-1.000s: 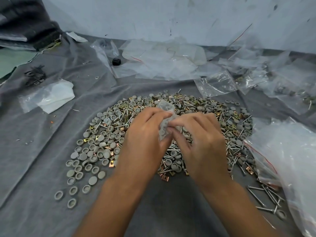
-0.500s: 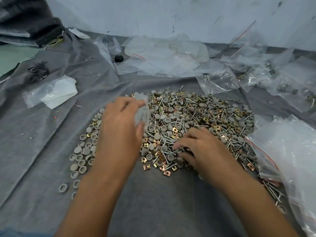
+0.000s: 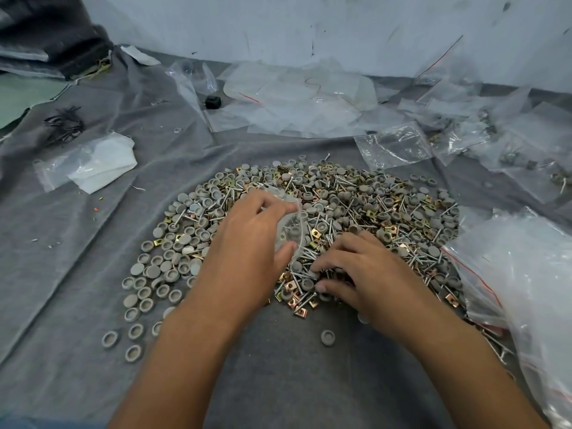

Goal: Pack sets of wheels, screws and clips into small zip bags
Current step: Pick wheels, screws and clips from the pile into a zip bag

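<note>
Two hands are at work over one big heap of small parts (image 3: 325, 218) that lies on a grey cloth (image 3: 77, 289). My left hand (image 3: 247, 246) holds a small clear zip bag (image 3: 289, 226) above the middle of the heap; the fingers curl over the top of the bag and the thumb presses it from below, so this grip is closed on the bag. I can see at least one grey piece inside the bag, but not clearly how many. My right hand (image 3: 362, 274) rests low on the near edge of the heap, fingers bent down and touching the parts; I cannot tell if this grip already holds something or only touches. The heap mixes grey round wheels (image 3: 173, 261), silver screws (image 3: 340, 181) and brass-coloured clips (image 3: 291, 286). On the left side the wheels spread out more loosely, and one single wheel (image 3: 327, 337) lies apart on the cloth, near my right wrist. At the right edge stands a large clear plastic bag (image 3: 526, 274) with a red line, touching the heap. Many more clear bags (image 3: 297, 97) lie far behind the heap, near the pale wall (image 3: 309, 23), and a bag with white contents (image 3: 93, 162) lies well apart on the left.
</note>
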The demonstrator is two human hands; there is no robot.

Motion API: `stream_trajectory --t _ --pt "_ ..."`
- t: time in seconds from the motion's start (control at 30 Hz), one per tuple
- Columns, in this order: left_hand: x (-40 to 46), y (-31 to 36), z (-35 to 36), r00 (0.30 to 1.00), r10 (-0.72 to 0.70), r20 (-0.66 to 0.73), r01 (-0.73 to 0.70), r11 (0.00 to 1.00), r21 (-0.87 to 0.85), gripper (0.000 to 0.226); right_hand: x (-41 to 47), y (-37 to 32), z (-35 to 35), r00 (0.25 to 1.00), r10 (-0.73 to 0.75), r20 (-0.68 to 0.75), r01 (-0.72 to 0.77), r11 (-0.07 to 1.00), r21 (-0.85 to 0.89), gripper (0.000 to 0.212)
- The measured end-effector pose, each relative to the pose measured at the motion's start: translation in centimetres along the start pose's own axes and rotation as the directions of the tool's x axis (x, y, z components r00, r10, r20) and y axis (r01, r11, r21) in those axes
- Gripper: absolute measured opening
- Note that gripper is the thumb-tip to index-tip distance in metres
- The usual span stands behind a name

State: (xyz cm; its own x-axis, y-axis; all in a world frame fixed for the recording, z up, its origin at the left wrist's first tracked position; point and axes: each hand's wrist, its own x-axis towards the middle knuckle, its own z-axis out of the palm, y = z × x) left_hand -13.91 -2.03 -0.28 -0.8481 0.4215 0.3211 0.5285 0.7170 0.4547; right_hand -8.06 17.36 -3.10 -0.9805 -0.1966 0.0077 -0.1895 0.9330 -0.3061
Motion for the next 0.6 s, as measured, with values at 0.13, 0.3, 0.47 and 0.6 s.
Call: stream_trajectory --t 0.13,0.3,0.47,0.6 --pt "0.0 0.2 0.4 1.0 -0.001 0.024 0.001 1.0 -0.008 0.053 -0.6 0.0 -0.1 0.999 -0.009 0.037 0.009 1.0 -0.012 0.048" --pt "0.1 0.2 0.4 0.999 -0.005 0.034 0.005 1.0 -0.009 0.053 -0.9 -1.1 0.1 0.999 0.014 -0.037 -0.017 0.996 -0.083 0.031" --pt "0.0 0.2 0.4 0.999 -0.005 0.039 0.005 1.0 -0.01 0.054 -0.7 -1.9 0.6 0.997 0.03 -0.067 -0.035 0.997 -0.071 0.022" --pt "-0.1 0.2 0.4 0.999 -0.001 0.042 0.002 1.0 -0.027 0.056 -0.5 -1.8 0.3 0.977 0.066 -0.204 -0.044 0.993 0.111 0.013"
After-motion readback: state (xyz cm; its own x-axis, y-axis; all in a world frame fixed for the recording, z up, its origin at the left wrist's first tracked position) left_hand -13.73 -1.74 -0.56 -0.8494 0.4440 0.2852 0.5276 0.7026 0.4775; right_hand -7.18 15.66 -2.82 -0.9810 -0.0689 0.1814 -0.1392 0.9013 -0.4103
